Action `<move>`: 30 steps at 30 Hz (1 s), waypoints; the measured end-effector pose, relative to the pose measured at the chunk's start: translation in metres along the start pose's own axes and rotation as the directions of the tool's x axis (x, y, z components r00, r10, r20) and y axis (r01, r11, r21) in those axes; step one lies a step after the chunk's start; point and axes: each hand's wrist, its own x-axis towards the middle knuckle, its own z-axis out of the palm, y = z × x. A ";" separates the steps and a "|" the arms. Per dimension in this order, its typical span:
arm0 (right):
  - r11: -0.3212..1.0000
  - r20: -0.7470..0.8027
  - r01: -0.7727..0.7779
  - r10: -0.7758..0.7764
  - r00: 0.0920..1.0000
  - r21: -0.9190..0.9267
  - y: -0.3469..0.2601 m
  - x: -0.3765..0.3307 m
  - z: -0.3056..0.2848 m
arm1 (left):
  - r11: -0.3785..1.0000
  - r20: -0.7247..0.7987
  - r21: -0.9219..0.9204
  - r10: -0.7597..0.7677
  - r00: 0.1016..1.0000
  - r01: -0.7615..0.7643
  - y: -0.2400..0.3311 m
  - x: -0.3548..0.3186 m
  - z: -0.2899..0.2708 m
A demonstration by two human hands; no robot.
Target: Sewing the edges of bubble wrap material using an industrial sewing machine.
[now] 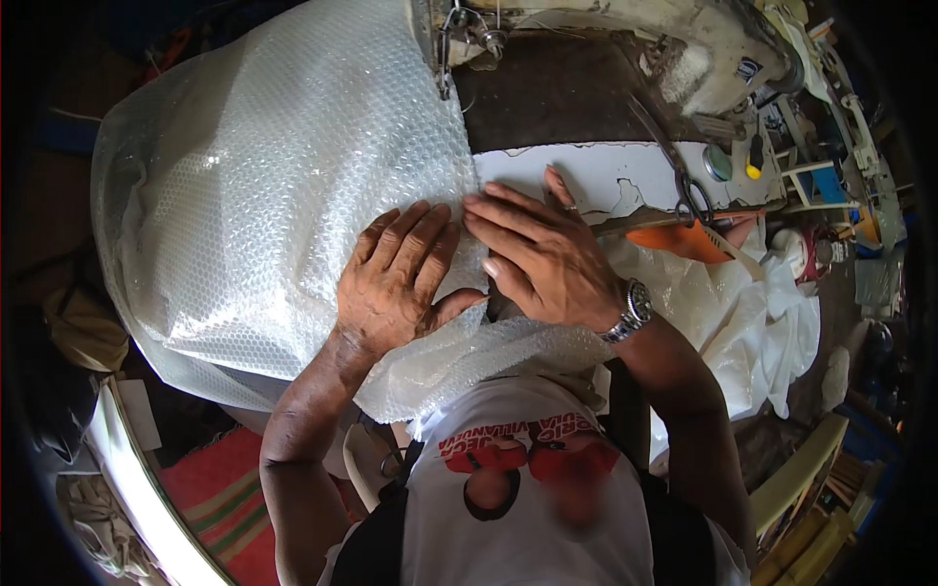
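A wide sheet of clear bubble wrap [293, 166] covers the left side of the sewing table and drapes toward my lap. My left hand [396, 273] lies flat on it near its right edge, fingers stretched forward and thumb out to the right. Beside it, my right hand [542, 254] rests with spread fingers, its fingertips at the wrap's edge and its thumb close to the left hand. A metal wristwatch [630, 311] is on my right wrist. Just ahead stands the needle end of a sewing machine [479, 39], its presser area over the wrap's edge.
Black scissors [684, 186] lie on the chipped white tabletop [596, 181], near a round green-lidded tin [717, 163] and a yellow-and-black tool [754, 156]. An orange-handled object [679, 242] sits at the table's front edge. Crumpled translucent plastic [743, 332] hangs at the right.
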 end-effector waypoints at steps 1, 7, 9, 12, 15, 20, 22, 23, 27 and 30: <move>0.999 0.035 0.007 -0.008 0.999 0.036 -0.002 -0.005 -0.002 | 1.000 0.001 0.005 -0.002 1.000 0.002 0.001 0.000 -0.002; 0.999 -0.047 0.019 -0.021 0.999 -0.040 -0.011 -0.013 0.001 | 1.000 0.035 -0.012 0.003 0.999 -0.003 0.004 0.004 -0.005; 0.993 -0.055 -0.027 0.021 0.998 -0.115 -0.014 -0.011 -0.001 | 1.000 0.071 -0.020 0.010 0.997 -0.009 0.008 0.012 -0.015; 0.987 -0.074 -0.064 0.054 0.996 -0.146 -0.026 -0.014 -0.004 | 0.987 0.140 -0.160 0.040 0.989 -0.017 -0.011 0.030 -0.034; 0.986 -0.076 -0.033 0.021 0.997 -0.162 -0.019 -0.026 -0.002 | 0.823 0.315 -0.416 -0.269 0.910 0.387 -0.041 0.077 -0.041; 0.995 -0.052 0.101 -0.101 0.993 -0.012 -0.010 -0.025 -0.029 | 0.912 -0.015 -0.272 -0.321 0.947 0.305 -0.147 0.166 0.007; 0.985 -0.047 0.162 -0.160 0.986 0.055 -0.007 -0.017 -0.035 | 0.874 0.115 -0.475 -0.048 0.992 0.097 -0.178 0.187 0.032; 0.973 -0.047 0.221 -0.218 0.975 0.069 -0.016 -0.001 -0.032 | 0.795 -0.004 -0.606 -0.029 1.000 0.021 -0.241 0.163 0.073; 0.970 0.049 0.202 -0.210 0.976 0.133 0.006 -0.001 -0.031 | 0.972 -0.015 -0.118 0.202 0.979 -0.202 -0.230 0.180 0.094; 0.957 0.061 0.232 -0.246 0.967 0.175 0.012 0.005 -0.035 | 0.344 0.166 -0.924 -0.030 0.986 0.166 -0.213 0.173 0.088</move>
